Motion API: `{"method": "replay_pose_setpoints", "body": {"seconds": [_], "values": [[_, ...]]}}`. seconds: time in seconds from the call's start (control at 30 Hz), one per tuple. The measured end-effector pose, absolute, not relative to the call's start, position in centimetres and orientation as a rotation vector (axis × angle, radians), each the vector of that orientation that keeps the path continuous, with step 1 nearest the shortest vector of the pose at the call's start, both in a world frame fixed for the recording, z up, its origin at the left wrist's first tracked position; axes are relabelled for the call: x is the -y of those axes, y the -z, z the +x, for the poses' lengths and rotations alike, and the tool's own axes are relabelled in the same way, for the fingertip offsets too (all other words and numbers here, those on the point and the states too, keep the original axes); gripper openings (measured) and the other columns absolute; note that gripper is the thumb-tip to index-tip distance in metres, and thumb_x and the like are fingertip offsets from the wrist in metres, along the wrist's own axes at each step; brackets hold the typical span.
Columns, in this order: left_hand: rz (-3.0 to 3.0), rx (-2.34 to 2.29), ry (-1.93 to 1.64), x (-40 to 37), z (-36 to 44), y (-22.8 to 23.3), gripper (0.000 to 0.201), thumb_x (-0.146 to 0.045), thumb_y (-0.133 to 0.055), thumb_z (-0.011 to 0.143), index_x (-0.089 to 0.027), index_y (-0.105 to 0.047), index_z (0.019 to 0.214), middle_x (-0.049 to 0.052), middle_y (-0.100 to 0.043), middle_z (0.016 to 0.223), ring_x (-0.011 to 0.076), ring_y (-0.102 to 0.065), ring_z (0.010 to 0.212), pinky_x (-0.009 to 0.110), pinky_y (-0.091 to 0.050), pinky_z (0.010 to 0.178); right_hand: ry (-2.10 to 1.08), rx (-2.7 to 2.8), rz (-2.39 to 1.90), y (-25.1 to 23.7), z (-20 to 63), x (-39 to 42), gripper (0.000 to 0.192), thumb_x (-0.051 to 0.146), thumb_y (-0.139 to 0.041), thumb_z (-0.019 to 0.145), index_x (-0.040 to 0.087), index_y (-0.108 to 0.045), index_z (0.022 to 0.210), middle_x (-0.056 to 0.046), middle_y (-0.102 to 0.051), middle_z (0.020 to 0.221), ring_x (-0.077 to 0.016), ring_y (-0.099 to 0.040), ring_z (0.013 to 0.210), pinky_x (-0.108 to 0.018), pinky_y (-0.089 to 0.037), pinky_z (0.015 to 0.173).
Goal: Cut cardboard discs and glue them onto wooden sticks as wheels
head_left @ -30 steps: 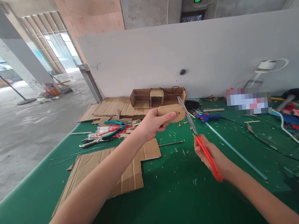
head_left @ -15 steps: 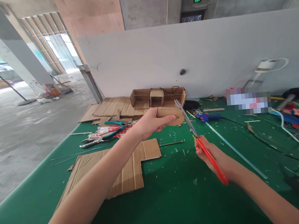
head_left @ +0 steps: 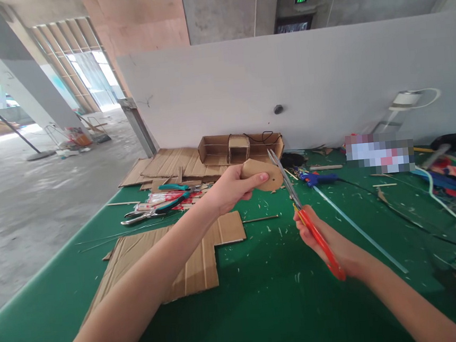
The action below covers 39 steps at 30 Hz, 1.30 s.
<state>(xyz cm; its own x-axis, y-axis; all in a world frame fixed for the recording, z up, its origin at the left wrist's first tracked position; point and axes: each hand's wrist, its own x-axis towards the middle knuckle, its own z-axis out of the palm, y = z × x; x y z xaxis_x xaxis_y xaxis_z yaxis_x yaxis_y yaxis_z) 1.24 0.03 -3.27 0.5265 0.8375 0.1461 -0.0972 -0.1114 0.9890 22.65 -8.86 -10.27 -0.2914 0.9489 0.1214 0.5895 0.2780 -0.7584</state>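
Green covering runs across the bench (head_left: 263,295), which ends at a grey partition (head_left: 323,77) with bare concrete wall above it. Held up over the bench, the left hand (head_left: 229,189) has its grip clenched on a small rounded cardboard piece (head_left: 266,174) — thumb on the near face, fingers behind, the piece's curved end pointing right. The right hand (head_left: 325,239) grips the red handles of the scissors (head_left: 301,207), whose blades angle up and away and meet the piece's right edge; whether the blades are parted I cannot tell.

Below the left forearm a large cardboard sheet (head_left: 192,264) lies flat on the bench. Further back on the left are pliers (head_left: 155,209) with teal handles, and against the partition an open cardboard box (head_left: 242,147) sits on more flat cardboard. A blue glue gun (head_left: 318,178) lies just right of the scissor tips, and small cardboard scraps are scattered over the green.
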Motion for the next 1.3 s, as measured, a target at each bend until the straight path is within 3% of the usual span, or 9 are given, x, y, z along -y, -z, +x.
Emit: {"method": "replay_pose_setpoints", "body": {"seconds": [0.13,0.37,0.87,1.17,1.3], "values": [[1.575,-0.754,-0.862,0.3,0.5,2.6,0.024,-0.034,-0.066,0.075,-0.013,-0.056,0.079,-0.004,-0.036,0.057,0.0035,-0.030,0.046,0.021,-0.019,0.041,-0.903,1.998,-1.417,9.8,22.7,9.0,0.032,0.056,-0.032,0.088,0.024,-0.032,0.087,0.004,-0.035,0.067,-0.0112,-0.036,0.052,-0.026,-0.033,0.045],[1.602,-0.796,-0.819,0.3,0.1,2.2,0.025,-0.033,-0.066,0.076,-0.012,-0.057,0.087,0.001,-0.049,0.072,0.0024,-0.034,0.049,0.021,-0.025,0.043,-0.835,1.998,-1.555,10.2,22.9,8.4,0.030,0.049,-0.033,0.090,0.024,-0.024,0.075,0.006,-0.032,0.064,-0.0091,-0.028,0.049,-0.025,-0.026,0.043],[1.747,-0.868,-0.765,0.7,-0.9,0.8,0.019,-0.033,-0.067,0.074,-0.015,-0.060,0.070,-0.001,-0.042,0.049,0.0061,-0.033,0.042,0.022,-0.018,0.039,-0.766,2.058,-1.654,9.1,22.9,8.3,0.031,0.042,-0.044,0.086,0.025,-0.021,0.072,0.004,-0.044,0.059,-0.0107,-0.039,0.046,-0.026,-0.024,0.042],[1.788,-0.900,-0.741,0.2,-1.6,0.9,0.024,-0.037,-0.069,0.071,-0.014,-0.063,0.075,0.000,-0.046,0.052,0.0055,-0.034,0.041,0.022,-0.016,0.037,-0.766,2.048,-1.628,9.3,22.9,8.0,0.031,0.042,-0.047,0.085,0.025,-0.023,0.073,0.006,-0.043,0.057,-0.0109,-0.039,0.046,-0.025,-0.026,0.043],[1.671,-0.908,-0.861,-0.1,-1.1,1.4,0.022,-0.033,-0.069,0.072,-0.014,-0.060,0.078,0.001,-0.051,0.058,0.0048,-0.040,0.044,0.020,-0.024,0.039,-0.701,1.969,-1.530,10.6,23.3,7.6,0.032,0.050,-0.043,0.085,0.025,-0.027,0.075,0.006,-0.039,0.059,-0.0109,-0.038,0.047,-0.025,-0.030,0.043]]}}
